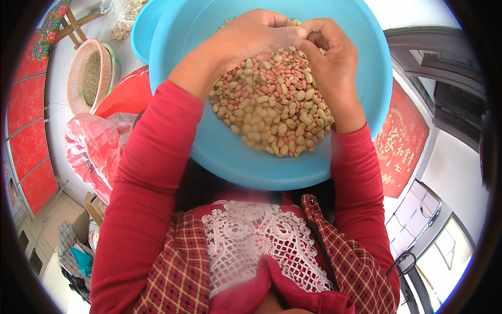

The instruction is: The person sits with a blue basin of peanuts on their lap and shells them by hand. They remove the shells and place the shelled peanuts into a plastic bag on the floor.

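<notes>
A large light-blue plastic basin (251,176) stands before me. Peanuts in their shells (270,117) are heaped in its near part, and loose pink peanut kernels (292,68) lie thick just beyond them. Over the far half of the heap, my left hand (257,37) comes in from the left with its fingers curled. My right hand (333,59) meets it there, thumb and index finger bent inward. The thumb and fingertips of both hands touch or nearly touch. Whatever may be between the fingertips is hidden by them.
Left of the basin are a red plastic bag (98,145) and a pink basket (74,84) holding small greenish grains. Another blue basin (143,33) and a clear bag (121,29) lie at the upper left. A red mat (404,141) bearing writing lies right.
</notes>
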The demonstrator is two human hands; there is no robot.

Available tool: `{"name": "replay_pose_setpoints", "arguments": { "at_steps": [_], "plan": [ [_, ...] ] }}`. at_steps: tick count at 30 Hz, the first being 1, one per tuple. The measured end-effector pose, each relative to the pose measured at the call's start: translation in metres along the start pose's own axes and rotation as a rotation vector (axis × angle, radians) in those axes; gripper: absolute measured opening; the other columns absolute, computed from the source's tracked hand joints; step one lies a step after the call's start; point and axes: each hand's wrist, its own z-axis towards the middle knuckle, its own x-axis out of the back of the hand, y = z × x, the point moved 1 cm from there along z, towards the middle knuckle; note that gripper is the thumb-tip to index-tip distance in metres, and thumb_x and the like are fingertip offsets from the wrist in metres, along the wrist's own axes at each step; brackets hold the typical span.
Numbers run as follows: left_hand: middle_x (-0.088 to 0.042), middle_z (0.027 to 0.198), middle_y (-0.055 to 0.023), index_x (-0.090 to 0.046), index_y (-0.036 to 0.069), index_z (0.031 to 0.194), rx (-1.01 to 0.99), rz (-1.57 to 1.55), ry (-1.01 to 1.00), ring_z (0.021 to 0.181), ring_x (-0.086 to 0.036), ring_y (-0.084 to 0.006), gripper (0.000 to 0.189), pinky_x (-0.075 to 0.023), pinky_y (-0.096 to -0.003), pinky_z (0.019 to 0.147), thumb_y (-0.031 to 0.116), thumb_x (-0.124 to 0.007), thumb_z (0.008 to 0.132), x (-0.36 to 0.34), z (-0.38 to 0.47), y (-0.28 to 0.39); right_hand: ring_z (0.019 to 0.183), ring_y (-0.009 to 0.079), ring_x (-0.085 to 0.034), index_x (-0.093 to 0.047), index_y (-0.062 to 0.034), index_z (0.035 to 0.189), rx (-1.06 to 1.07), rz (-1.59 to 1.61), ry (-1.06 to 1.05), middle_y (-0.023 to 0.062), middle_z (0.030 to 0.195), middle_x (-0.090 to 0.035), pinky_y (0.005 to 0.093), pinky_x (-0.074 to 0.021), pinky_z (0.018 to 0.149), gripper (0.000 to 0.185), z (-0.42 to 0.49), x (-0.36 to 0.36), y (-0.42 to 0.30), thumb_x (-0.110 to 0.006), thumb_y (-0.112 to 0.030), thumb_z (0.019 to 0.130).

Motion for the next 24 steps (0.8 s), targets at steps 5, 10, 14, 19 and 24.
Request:
{"name": "replay_pose_setpoints", "arguments": {
  "at_steps": [5,10,14,19,24],
  "plan": [
    [-0.042,0.067,0.0084,-0.065,0.0,0.106,-0.023,-0.249,-0.038,0.055,-0.035,-0.0033,0.026,-0.0314,-0.0185,0.052,0.026,-0.064,0.103,0.022,0.008,-0.009,0.082,0.0136,-0.065,-0.069,-0.0017,0.107,-0.039,0.073,0.024,0.0075,0.096,-0.068,0.0276,-0.0537,0.068,0.024,0.002,-0.001,0.008,-0.079,-0.005,0.085],
    [-0.04,0.063,0.0033,-0.05,0.009,0.087,-0.172,-0.911,0.089,0.055,-0.038,-0.011,0.028,-0.0341,-0.0239,0.048,0.025,-0.048,0.111,0.072,0.012,-0.009,0.093,0.028,-0.068,-0.069,0.0,0.111,-0.103,-0.182,-0.134,0.0158,0.104,-0.069,0.0385,-0.0566,0.079,0.03,0.002,0.005,0.031,-0.078,-0.014,0.085],
    [-0.039,0.063,0.0028,-0.05,0.008,0.094,-0.345,-1.081,0.219,0.054,-0.036,-0.0107,0.032,-0.033,-0.0238,0.047,0.033,-0.043,0.112,0.113,0.002,-0.001,0.11,0.037,-0.063,-0.067,-0.0002,0.115,0.115,-0.513,-0.315,0.0197,0.113,-0.067,0.0451,-0.0545,0.091,0.032,-0.011,0.001,0.042,-0.074,-0.009,0.085],
    [-0.039,0.063,0.0021,-0.05,0.005,0.113,-0.348,-1.187,0.292,0.053,-0.036,-0.0112,0.034,-0.0332,-0.024,0.047,0.037,-0.038,0.113,0.131,-0.003,-0.001,0.115,0.0378,-0.061,-0.064,-0.0021,0.12,0.181,-0.398,-0.504,0.0185,0.117,-0.066,0.0455,-0.0534,0.095,0.035,-0.024,-0.011,0.037,-0.07,-0.004,0.086],
    [-0.041,0.064,0.0019,-0.05,0.002,0.125,-0.355,-1.129,0.203,0.054,-0.04,-0.0119,0.032,-0.0381,-0.0243,0.051,0.03,-0.04,0.113,0.125,-0.004,0.003,0.111,0.0387,-0.061,-0.065,-0.0036,0.116,0.15,-0.427,-0.633,0.0153,0.117,-0.063,0.0439,-0.0523,0.093,0.032,-0.026,-0.017,0.025,-0.065,0.002,0.085]
  ]
}}
